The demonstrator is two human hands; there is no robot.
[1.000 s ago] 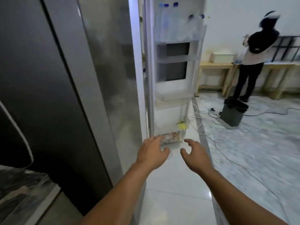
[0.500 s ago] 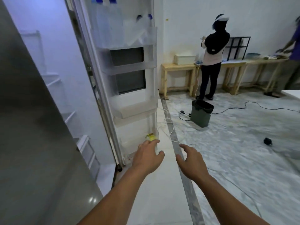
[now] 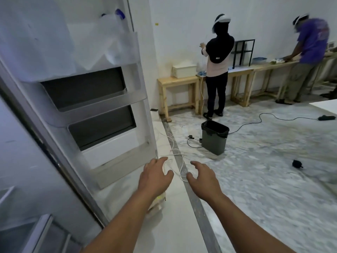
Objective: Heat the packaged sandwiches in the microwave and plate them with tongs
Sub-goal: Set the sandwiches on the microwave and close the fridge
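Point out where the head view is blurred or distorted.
Head view: motion blur smears the fridge door and marble floor; wide-angle bending tilts the door frame; left hand and right hand stay fairly sharp; dim, flat light.

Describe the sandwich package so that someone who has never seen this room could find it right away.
Start at the open fridge door on the left, with its clear shelves, and follow it down to its lowest part. The sandwich package peeks out there, just under the left hand and forearm. It is a clear wrapper with a yellow patch, the only coloured thing low on that door; the white cable lies further out on the floor.
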